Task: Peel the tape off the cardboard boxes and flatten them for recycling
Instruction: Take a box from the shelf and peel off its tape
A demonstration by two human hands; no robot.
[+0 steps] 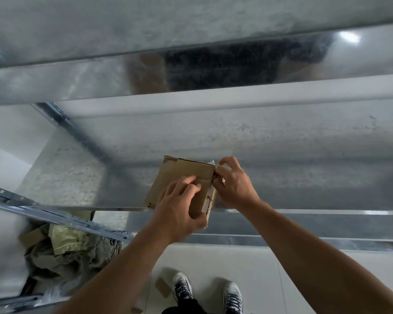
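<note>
The small brown cardboard box (pixel 182 174) lies at the grey metal worktop's (pixel 281 155) near edge. The left hand (pixel 177 211) has its grip curled round the box's near end. The right hand (pixel 234 186), against the box's right edge, seems to pinch clear tape (pixel 212 163) there.

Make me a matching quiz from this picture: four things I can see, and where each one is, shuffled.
1 cardboard box
2 right hand
3 sneakers
4 crumpled sacks

a on the floor, bottom middle
b on the metal shelf
c lower left, below the shelf
d pinching the box's right edge

Pairs: 1-b, 2-d, 3-a, 4-c
</note>
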